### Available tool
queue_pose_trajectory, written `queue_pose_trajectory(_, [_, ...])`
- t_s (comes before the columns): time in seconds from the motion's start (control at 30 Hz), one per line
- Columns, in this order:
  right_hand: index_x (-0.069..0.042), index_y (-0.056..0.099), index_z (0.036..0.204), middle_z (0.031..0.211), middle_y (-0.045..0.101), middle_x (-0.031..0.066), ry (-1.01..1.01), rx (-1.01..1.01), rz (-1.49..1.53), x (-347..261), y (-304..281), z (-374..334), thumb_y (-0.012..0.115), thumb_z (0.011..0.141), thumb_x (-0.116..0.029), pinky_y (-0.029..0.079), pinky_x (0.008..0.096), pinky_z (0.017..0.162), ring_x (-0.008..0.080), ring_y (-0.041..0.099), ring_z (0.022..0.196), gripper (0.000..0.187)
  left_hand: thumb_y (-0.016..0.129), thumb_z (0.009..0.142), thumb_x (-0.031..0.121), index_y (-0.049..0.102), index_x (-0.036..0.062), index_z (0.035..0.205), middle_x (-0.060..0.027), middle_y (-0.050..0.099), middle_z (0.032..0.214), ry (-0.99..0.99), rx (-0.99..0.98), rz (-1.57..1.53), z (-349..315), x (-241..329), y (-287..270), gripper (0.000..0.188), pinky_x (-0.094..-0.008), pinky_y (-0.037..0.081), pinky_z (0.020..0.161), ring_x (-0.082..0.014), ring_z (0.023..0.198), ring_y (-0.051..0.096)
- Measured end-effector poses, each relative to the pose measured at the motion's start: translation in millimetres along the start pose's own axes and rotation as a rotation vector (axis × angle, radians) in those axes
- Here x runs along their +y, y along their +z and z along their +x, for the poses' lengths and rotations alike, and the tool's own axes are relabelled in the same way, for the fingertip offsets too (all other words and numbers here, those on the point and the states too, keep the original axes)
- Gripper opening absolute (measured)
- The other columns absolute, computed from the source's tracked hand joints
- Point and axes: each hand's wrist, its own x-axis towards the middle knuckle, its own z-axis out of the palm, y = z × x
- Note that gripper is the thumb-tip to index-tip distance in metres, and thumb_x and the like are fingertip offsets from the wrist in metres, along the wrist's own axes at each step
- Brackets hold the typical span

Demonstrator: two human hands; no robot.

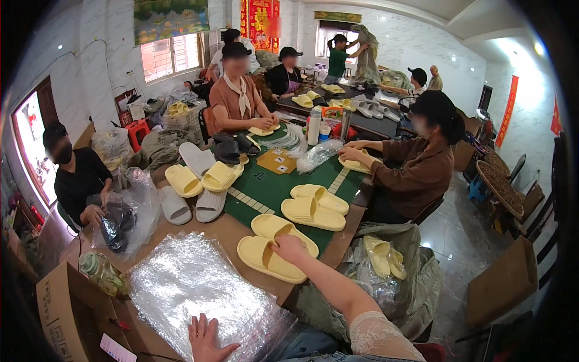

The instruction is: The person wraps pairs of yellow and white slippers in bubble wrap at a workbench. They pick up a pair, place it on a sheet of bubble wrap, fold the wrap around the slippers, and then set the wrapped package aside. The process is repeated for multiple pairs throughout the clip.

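Observation:
My left hand point(208, 341) lies flat with its fingers spread on a stack of clear plastic bags point(178, 271) at the table's near edge. Reaching forward, my right hand point(291, 248) grips a pale yellow slipper point(256, 253) at its strap opening; the fingertips are partly hidden inside. Its mate, another yellow slipper point(271, 225), sits just behind it, touching. Farther back on the green mat point(241, 212) rests a second pair of yellow slippers point(301, 211).
Grey and yellow slippers point(175, 205) are heaped left of the mat. A glass jar point(99, 268) and a cardboard box point(60, 314) stand at the near left. A sack point(416, 271) with bagged slippers is at the right. Several co-workers sit around the tables, one point(416, 163) at the right.

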Motion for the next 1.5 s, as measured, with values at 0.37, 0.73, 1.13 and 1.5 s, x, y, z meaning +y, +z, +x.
queue_pose_trajectory(0.37, [0.004,0.065,0.078,0.067,0.065,0.0183,0.048,0.144,0.403,-6,-35,-64,0.072,0.087,-0.031,0.047,0.0426,0.056,0.0304,0.065,0.061,0.036,0.065,0.093,0.033,0.064,0.0157,0.133,-0.017,0.048,0.152,-0.113,0.171,-0.183,3,-11,25,0.044,-0.057,0.025,0.119,-0.0442,0.143,0.037])
queue_pose_trajectory(0.73, [-0.005,0.072,0.112,0.088,0.073,0.0149,-0.323,-0.347,0.702,-77,-98,-135,0.074,0.087,-0.015,0.053,0.0322,0.069,0.0152,0.07,0.076,0.026,0.055,0.101,0.025,0.064,0.0098,0.131,-0.0216,0.056,0.142,-0.178,0.262,-0.212,29,-17,24,0.035,-0.0505,0.04,0.111,-0.0449,0.128,0.052])
queue_pose_trajectory(1.13, [-0.002,0.06,0.076,0.072,0.064,0.0177,-0.629,-0.485,0.197,-123,-58,-156,0.063,0.091,-0.033,0.052,0.0489,0.067,0.0386,0.066,0.07,0.035,0.048,0.104,0.023,0.055,0.0122,0.143,-0.0232,0.044,0.153,-0.127,0.199,-0.301,43,13,-8,0.041,-0.0494,0.033,0.117,-0.0437,0.141,0.039])
queue_pose_trajectory(1.5, [0.001,0.061,0.095,0.089,0.068,0.0253,-0.419,-0.399,0.412,-181,26,-123,0.06,0.095,-0.031,0.053,0.0511,0.072,0.0408,0.068,0.086,0.032,0.051,0.101,0.015,0.049,0.0035,0.146,-0.0157,0.042,0.156,0.149,0.194,-0.333,24,75,-34,0.046,-0.0489,0.026,0.121,-0.04,0.148,0.031])
